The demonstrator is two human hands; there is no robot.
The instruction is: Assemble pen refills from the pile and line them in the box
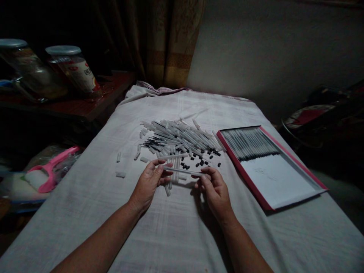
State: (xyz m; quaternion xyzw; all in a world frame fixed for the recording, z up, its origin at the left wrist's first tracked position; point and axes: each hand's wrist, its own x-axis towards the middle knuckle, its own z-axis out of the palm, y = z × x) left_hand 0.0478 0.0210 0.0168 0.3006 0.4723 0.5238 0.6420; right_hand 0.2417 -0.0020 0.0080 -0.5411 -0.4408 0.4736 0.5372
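Observation:
Between my two hands a clear pen barrel [183, 171] is held level above the cloth. My left hand [152, 180] pinches its left end between thumb and fingers. Its right end is in the fingertips of my right hand [213, 189], which partly hide it. Just beyond lies a heap of loose pen barrels [184, 134], with thin dark refills [155, 142] at its left side. Small black plugs [201, 163] are scattered in front of the heap. Several clear pen caps [120, 174] lie to the left.
On the right, a shallow red-edged box [247, 185] holds a row of assembled pens [250, 143] at its far end. A white cloth [113, 227] covers the table. Jars [75, 70] stand on a dark side table at left, above a pink plastic handle [54, 167].

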